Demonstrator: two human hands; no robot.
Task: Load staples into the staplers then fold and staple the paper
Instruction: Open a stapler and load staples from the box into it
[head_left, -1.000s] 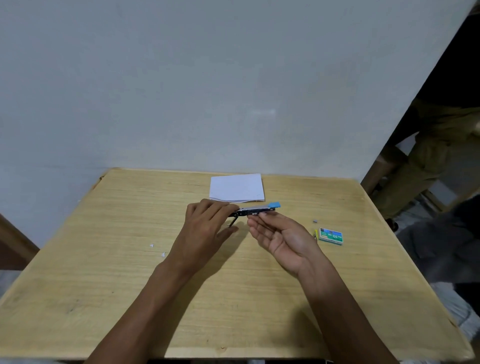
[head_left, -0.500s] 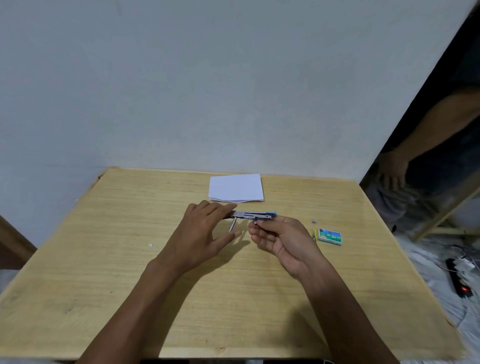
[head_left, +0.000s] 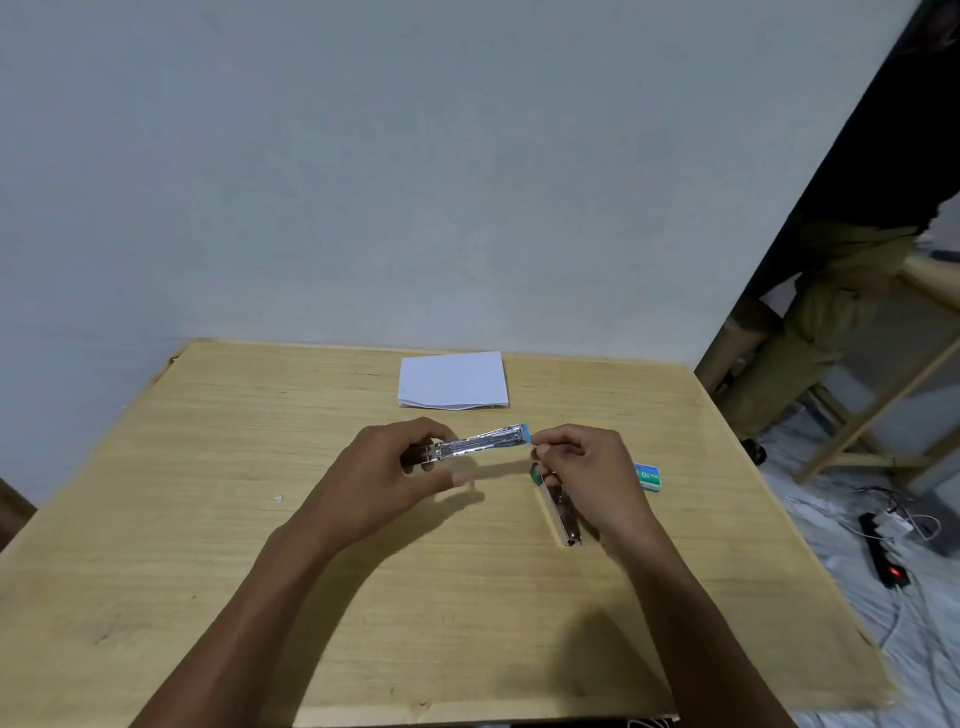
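Left hand (head_left: 387, 467) gripping stapler (head_left: 483, 442) rear, right hand (head_left: 589, 470) pinching its tip

left hand (head_left: 379, 475) grips silver stapler (head_left: 480, 444) | right hand (head_left: 589, 467) at its blue tip | second stapler (head_left: 563, 514) on table (head_left: 208, 571)

The left hand (head_left: 384, 470) and the right hand (head_left: 589, 475) are bare, and both forearms (long and slim in this wide view) are uncovered down to the lower edge.
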